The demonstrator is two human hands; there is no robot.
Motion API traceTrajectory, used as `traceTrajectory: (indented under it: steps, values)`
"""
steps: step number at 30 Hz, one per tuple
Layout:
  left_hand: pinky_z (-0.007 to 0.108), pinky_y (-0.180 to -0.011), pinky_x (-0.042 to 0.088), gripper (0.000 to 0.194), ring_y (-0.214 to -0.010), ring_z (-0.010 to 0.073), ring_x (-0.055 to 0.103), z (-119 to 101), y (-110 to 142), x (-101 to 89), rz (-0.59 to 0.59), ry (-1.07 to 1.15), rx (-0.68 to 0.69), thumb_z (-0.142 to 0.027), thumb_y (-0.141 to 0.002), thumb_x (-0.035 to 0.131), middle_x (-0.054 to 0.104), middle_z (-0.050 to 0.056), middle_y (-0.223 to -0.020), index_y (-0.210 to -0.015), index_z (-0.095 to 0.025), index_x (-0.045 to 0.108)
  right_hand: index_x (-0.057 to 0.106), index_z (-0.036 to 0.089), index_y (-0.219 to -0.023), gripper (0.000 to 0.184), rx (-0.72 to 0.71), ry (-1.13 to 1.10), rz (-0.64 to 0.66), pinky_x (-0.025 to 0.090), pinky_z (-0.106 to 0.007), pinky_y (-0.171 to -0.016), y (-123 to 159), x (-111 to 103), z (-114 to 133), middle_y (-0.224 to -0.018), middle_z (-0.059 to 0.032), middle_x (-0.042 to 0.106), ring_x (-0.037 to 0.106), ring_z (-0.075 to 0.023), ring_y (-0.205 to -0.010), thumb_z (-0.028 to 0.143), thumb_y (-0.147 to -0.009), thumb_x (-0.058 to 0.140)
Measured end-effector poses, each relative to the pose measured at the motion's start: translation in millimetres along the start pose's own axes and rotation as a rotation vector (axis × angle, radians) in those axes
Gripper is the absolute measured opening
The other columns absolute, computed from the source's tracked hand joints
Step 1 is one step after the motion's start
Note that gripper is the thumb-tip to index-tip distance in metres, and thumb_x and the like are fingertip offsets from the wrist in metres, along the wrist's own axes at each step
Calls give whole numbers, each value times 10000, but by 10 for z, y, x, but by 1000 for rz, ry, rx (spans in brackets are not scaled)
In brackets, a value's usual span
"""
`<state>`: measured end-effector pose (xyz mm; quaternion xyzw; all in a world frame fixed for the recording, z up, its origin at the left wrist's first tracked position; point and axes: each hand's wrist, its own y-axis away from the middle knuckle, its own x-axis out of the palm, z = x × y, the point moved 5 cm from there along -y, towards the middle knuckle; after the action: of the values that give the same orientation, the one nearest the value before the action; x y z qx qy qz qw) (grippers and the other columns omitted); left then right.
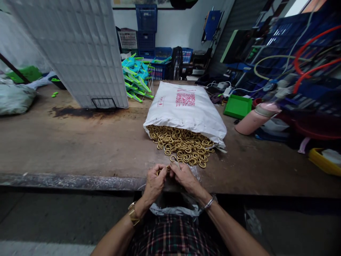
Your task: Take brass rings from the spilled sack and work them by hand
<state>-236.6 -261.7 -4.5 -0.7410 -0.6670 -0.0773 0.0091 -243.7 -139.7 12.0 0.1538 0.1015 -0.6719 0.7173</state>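
Observation:
My left hand (156, 181) is closed near the front edge of the table, with gold-coloured rings (158, 172) showing between its fingers. Close beside it, my right hand (186, 176) is also closed, its fingertips pinched together next to the left fingers. What the right fingers grip is too small and too covered to name. Just beyond both hands lies a heap of gold-coloured metal rings (183, 144), spilling from the mouth of a white sack (197, 117) with red print. The sack lies on its side, its opening towards me.
The brown wooden table (87, 149) bears a tall white ribbed panel (87, 53) at left and bright green and blue pieces (137, 76) behind. To the right are a green tray (238, 106), a pink bottle (254, 119) and a yellow tray (323, 163).

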Motion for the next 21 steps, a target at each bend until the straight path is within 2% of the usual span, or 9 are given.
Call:
traceTrajectory:
  steps: [5, 10, 21]
  values:
    - [168, -375, 285, 327, -379, 45, 368, 16, 22, 46, 112, 35, -74, -485, -733, 575, 485, -53, -507, -718, -159, 556, 481, 174, -521, 354, -4, 81, -40, 277, -207, -448, -27, -8, -3, -457, 44, 413, 352, -80, -442, 413, -778, 430]
    - [145, -354, 285, 321, -397, 35, 412, 43, 37, 78, 225, 166, -196, -475, -721, 591, 498, -52, -598, -779, -166, 524, 474, 172, -525, 326, 0, 133, -60, 280, -206, -451, -28, -8, 6, -467, 41, 444, 369, -79, -451, 379, -774, 431]
    - [143, -345, 272, 355, -395, 31, 406, 44, 87, 84, 244, 330, -180, -497, -729, 594, 487, -49, -567, -750, -154, 506, 469, 180, -522, 319, -51, 55, -8, 302, -216, -477, 9, 27, 86, -480, 36, 448, 382, -85, -459, 358, -780, 413]
